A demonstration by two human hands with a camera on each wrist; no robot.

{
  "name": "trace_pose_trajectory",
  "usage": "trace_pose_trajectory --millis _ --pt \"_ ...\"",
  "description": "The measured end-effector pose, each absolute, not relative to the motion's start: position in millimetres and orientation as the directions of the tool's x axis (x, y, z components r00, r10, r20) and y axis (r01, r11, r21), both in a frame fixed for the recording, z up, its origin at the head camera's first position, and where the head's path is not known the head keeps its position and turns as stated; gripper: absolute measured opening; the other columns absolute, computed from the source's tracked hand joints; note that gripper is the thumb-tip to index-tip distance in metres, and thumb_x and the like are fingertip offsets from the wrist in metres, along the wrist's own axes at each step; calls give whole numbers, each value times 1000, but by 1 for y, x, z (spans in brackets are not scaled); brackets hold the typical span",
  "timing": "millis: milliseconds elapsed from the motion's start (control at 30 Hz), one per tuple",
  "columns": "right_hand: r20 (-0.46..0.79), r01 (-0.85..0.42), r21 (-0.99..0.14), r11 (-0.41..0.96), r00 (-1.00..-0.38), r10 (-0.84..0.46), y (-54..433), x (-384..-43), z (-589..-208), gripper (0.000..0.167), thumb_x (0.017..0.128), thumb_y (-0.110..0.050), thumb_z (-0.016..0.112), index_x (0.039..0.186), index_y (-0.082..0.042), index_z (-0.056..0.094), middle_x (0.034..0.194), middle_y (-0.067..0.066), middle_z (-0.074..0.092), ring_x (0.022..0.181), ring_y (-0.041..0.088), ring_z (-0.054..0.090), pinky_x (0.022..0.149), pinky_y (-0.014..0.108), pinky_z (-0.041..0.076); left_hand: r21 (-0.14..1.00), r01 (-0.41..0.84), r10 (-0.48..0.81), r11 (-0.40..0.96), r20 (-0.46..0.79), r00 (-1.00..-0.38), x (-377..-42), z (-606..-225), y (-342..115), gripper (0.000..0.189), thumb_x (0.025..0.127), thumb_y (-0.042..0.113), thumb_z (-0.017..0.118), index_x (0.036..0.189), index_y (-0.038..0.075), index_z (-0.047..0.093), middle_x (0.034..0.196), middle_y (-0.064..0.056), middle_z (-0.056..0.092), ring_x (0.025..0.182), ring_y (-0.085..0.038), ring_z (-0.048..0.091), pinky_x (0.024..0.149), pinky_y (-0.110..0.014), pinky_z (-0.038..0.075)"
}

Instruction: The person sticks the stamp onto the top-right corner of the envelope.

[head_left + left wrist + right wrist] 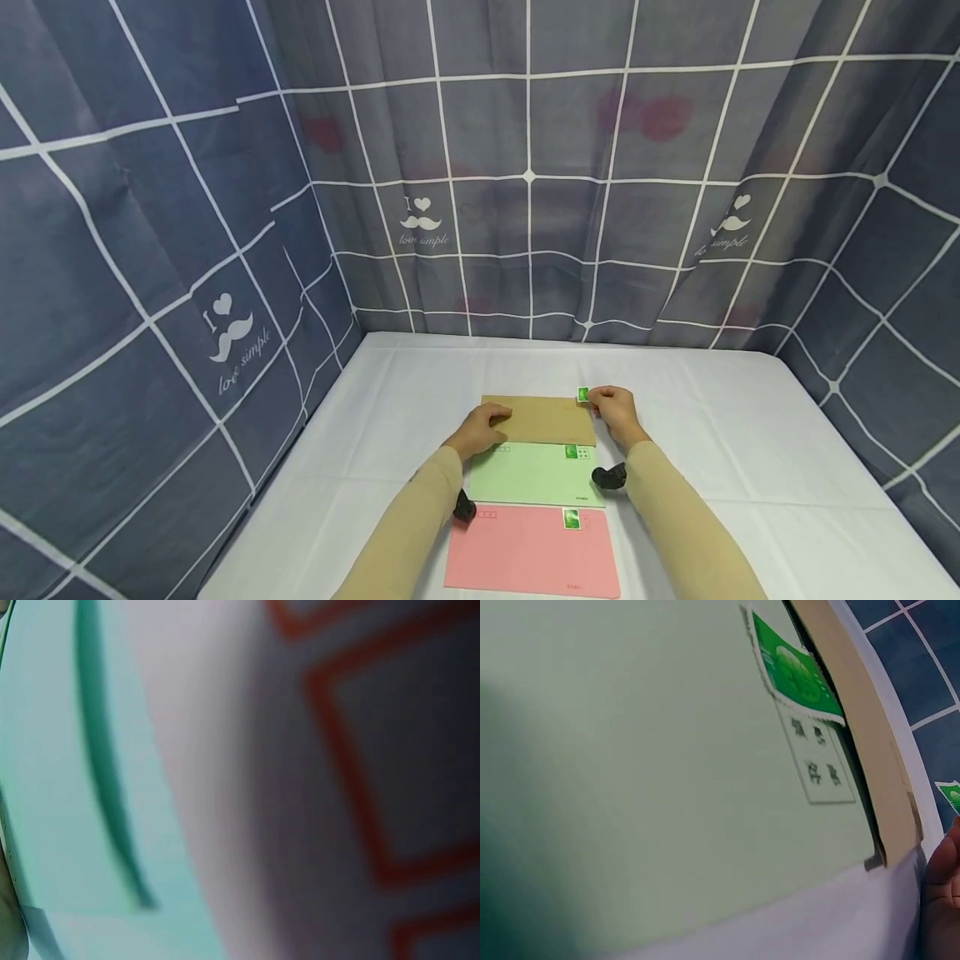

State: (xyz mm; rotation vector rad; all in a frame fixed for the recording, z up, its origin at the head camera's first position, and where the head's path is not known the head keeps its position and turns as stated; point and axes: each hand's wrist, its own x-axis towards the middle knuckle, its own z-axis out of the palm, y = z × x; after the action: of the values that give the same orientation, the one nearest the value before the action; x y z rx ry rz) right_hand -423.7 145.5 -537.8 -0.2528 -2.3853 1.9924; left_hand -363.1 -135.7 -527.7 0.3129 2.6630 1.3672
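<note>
My right hand (617, 412) pinches a green postage stamp (582, 394) over the top right corner of a brown envelope (540, 421). In the right wrist view that stamp (951, 795) shows at the right edge, above the fingertips and apart from the envelope. On the brown envelope's left end rests my left hand (478, 428), its fingers spread along the edge. Below lies a light green envelope (525, 479) with a green stamp (795, 671) beside a small printed box. Nearest me is a pink envelope (525, 554), also stamped at top right.
White cloth covers the table (697, 417). Dark grid-patterned curtains (487, 208) enclose the back and both sides. Black wrist cameras (609, 477) hang under the forearms, low over the green and pink envelopes.
</note>
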Motion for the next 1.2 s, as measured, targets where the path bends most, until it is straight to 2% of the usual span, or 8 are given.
trace_pose_trajectory --millis 233,500,667,1000,1200 --pt "-81 106 -977 186 -987 136 139 -423 -539 19 96 -3 58 106 12 66 84 6 63 68 10 53 58 20 48 817 127 252 562 -23 -968 -359 -522 -136 49 88 -5 70 135 0 59 143 -16 54 138 -35 47 115 -47 40" --pt "-92 116 -976 182 -987 134 137 -424 -537 18 96 -3 59 105 11 66 79 4 61 69 12 53 59 22 47 808 147 251 570 -1 -968 -362 -527 -137 47 86 -5 71 132 0 61 140 -16 56 136 -36 49 115 -48 40" --pt "-99 124 -972 199 -986 133 134 -423 -537 19 97 -4 59 106 10 67 80 5 61 69 12 53 61 22 48 822 124 240 555 -16 -971 -361 -527 -136 47 87 -5 70 133 1 61 141 -15 55 137 -35 48 115 -48 40" --pt "-80 107 -965 239 -990 119 129 -417 -534 17 95 -3 59 102 10 68 72 3 57 65 11 51 60 22 46 828 107 230 550 -27 -973 -362 -528 -135 47 86 -5 70 132 1 62 141 -15 55 136 -34 49 114 -46 41" --pt "-77 105 -960 261 -990 118 129 -415 -531 17 93 -4 60 100 9 68 74 3 60 66 11 53 60 21 47 826 106 230 554 -29 -973 -362 -528 -135 48 87 -5 70 133 2 61 142 -15 55 136 -34 49 114 -46 42"
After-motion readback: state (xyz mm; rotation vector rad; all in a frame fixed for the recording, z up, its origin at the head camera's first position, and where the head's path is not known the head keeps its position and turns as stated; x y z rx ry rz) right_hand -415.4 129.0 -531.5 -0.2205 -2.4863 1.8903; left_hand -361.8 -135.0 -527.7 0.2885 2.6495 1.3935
